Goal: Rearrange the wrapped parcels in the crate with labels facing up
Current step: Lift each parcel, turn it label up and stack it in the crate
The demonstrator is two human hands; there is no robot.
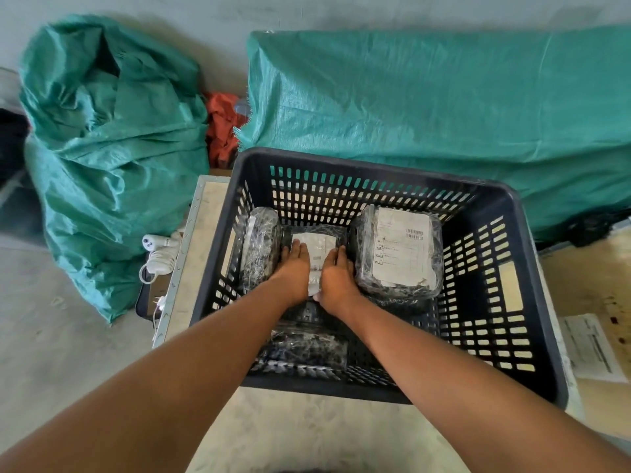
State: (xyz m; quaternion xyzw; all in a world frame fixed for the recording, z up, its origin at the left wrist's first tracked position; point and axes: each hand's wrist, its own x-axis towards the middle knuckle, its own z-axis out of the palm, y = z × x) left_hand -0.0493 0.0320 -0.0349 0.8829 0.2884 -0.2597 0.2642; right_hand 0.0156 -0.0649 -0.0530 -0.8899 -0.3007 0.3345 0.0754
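A black slotted crate (532, 278) stands on a low table and holds several parcels in black wrap. The middle parcel (316, 244) lies flat with its white label up; my left hand (292, 271) and my right hand (336, 278) rest flat on it, one on each side of the label. To the right a large parcel (399, 250) shows its white barcode label on top. At the left wall a parcel (261, 240) stands on edge, its label on the side. A fourth parcel (307, 346) lies near the front wall, no label showing.
Two green woven sacks (109, 138) (426, 97) sit behind and left of the crate, with a red cloth (223, 128) between them. A white device with a cable (157, 257) lies left of the table. A paper sheet (592, 346) lies at the right.
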